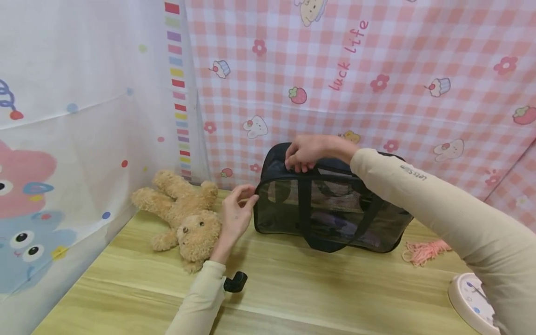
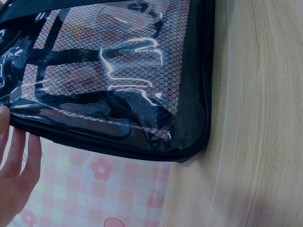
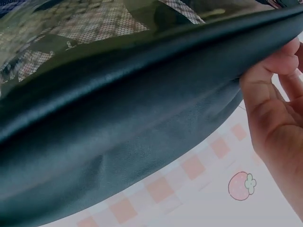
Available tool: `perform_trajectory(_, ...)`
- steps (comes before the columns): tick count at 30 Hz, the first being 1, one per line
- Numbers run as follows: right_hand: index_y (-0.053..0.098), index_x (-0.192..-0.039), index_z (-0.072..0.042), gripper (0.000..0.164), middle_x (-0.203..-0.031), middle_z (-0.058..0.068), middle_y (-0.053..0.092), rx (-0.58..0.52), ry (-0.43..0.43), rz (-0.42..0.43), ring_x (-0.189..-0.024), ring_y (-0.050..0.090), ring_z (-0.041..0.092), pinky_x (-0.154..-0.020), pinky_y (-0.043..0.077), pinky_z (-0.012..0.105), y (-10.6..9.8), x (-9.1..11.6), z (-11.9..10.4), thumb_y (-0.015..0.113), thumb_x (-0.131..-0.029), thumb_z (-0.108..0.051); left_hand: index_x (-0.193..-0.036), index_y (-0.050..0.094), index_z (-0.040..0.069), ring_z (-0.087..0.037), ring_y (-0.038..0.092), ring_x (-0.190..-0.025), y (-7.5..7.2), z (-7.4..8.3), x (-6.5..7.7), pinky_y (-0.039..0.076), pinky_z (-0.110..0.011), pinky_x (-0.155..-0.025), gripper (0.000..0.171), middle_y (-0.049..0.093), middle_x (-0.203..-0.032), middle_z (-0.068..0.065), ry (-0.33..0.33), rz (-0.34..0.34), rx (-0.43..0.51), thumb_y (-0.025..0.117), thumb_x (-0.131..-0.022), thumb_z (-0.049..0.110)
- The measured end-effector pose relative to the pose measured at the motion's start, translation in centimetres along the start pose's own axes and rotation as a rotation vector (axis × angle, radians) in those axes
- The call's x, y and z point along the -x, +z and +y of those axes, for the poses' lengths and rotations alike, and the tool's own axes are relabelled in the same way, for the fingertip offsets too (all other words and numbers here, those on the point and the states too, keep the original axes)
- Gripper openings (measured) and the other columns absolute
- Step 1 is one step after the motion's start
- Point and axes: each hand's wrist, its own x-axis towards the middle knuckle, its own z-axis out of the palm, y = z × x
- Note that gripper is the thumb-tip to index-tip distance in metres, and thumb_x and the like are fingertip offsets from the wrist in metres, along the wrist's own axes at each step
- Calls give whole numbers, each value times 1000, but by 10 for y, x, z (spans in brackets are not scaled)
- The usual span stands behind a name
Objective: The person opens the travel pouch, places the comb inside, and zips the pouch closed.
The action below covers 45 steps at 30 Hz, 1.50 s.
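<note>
A black bag [image 1: 276, 214] with clear see-through sides and dark straps stands upright on the table, a purple item [image 1: 335, 223] showing dimly inside. At its upper left corner my left hand [image 1: 236, 209] pinches the edge; the left wrist view has the thumb over the clear front panel [image 2: 128, 71] and the fingers behind the rim. My right hand [image 1: 311, 151] reaches over the top with fingers bent down, thumb and forefinger pinching at the bag's top. The right wrist view shows these fingers [image 3: 279, 64] against the dark top panel [image 3: 142, 123]; whatever small part lies between them is hidden.
A tan teddy bear [image 1: 180, 204] lies left of the bag, beside my left forearm. Pink yarn [image 1: 425, 251] and a round clock [image 1: 462, 298] sit to the right, partly behind my right sleeve. A pink checked cloth [image 1: 356, 56] hangs behind the wooden table [image 1: 293, 284].
</note>
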Motion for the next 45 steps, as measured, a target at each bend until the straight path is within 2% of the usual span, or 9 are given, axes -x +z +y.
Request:
perform_trajectory(5, 70, -100, -1, 25, -83, 11, 65, -2, 24, 5, -63, 56, 13, -57, 47, 26, 1, -1, 3, 50, -99, -17, -103, 66, 3, -22, 65, -88, 1, -1, 1, 52, -42, -74, 17, 66, -97, -11, -3, -2, 16, 68, -86, 2)
perform_trajectory(12, 68, -113, -4, 26, -81, 9, 66, 32, 58, -1, -63, 57, 14, -60, 50, 29, -2, 2, 2, 50, -99, -17, -103, 67, 4, -23, 65, -88, 0, -2, 0, 52, -45, -74, 17, 66, -97, -10, -1, 2, 16, 69, -86, 5)
perform_trajectory(15, 67, -114, -3, 26, -80, 9, 66, 50, 61, -7, -65, 59, 14, -63, 52, 29, -2, 2, 1, 51, -99, -18, -103, 67, 5, -23, 65, -87, 0, -3, 0, 52, -46, -73, 17, 66, -97, -10, 0, 5, 14, 69, -86, 5)
perform_trajectory(21, 71, -106, -2, 25, -74, 9, 63, 104, 5, -29, -63, 58, 15, -64, 52, 30, 1, -1, 5, 50, -99, -15, -102, 67, 4, -20, 65, -87, -1, -3, 1, 53, -41, -73, 16, 66, -96, -9, 0, 1, 10, 69, -86, 4)
perform_trajectory(24, 70, -107, -1, 24, -75, 9, 63, 123, -24, -27, -64, 59, 16, -64, 52, 31, 1, -1, 7, 51, -99, -13, -102, 67, 4, -20, 65, -87, -1, -3, 2, 53, -37, -73, 16, 66, -96, -9, -6, 3, 2, 69, -86, 3)
perform_trajectory(29, 65, -116, 1, 26, -85, 9, 66, 158, -17, -14, -68, 63, 15, -65, 54, 29, -4, 3, 2, 54, -98, -13, -102, 66, 3, -21, 65, -88, -1, -3, 0, 53, -38, -73, 16, 66, -97, -9, 0, 5, -7, 69, -86, 3)
perform_trajectory(39, 65, -117, 3, 27, -91, 12, 68, 235, 19, -48, -65, 63, 13, -63, 53, 28, -9, 6, -11, 52, -98, -11, -102, 67, 4, -20, 65, -88, 0, -1, -1, 53, -37, -73, 17, 66, -97, -9, -2, 4, -10, 69, -86, 3)
perform_trajectory(45, 65, -116, 5, 27, -83, 9, 69, 226, -63, -54, -63, 61, 16, -62, 52, 29, -9, 2, 1, 55, -97, -10, -103, 66, 2, -23, 65, -88, -1, -1, 0, 53, -39, -73, 17, 66, -97, -10, 15, 5, -5, 69, -86, 3)
